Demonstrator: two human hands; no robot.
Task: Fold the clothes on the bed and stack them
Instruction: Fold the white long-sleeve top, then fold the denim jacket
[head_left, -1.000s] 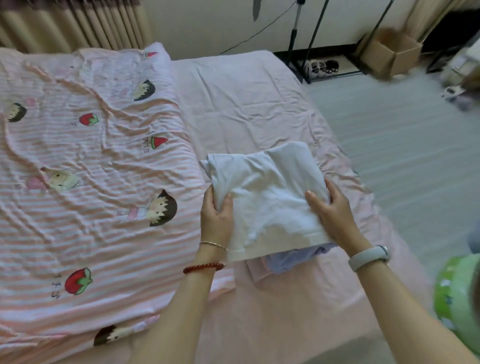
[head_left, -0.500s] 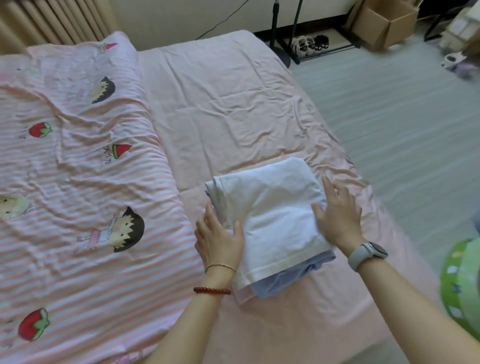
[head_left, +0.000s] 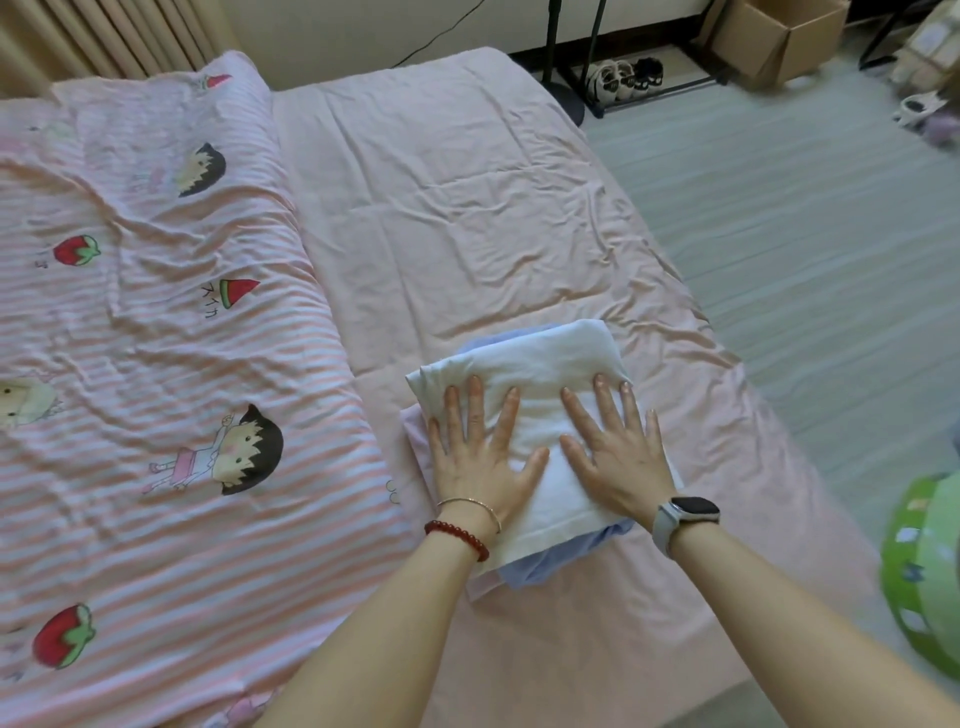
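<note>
Under my palms the folded white garment (head_left: 535, 364) is soft matt cloth, lightly creased. The bed sheet (head_left: 467, 208) is matt pink fabric, wrinkled. The striped quilt (head_left: 156, 338) is printed cloth, rumpled. My watch (head_left: 693, 510) face is glossy.

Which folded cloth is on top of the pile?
The white one, pressed flat under both hands. The blue one and the pink one only peek out beneath it.

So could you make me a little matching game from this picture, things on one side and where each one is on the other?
Things:
1. white garment
2. blue garment
3. quilt
4. shoes

Places:
A. on the floor rack by the wall
B. top of the stack, under both hands
C. spread over the bed's left side
D. beneath the white layer, peeking out

Pairs: 1-B, 2-D, 3-C, 4-A
</note>
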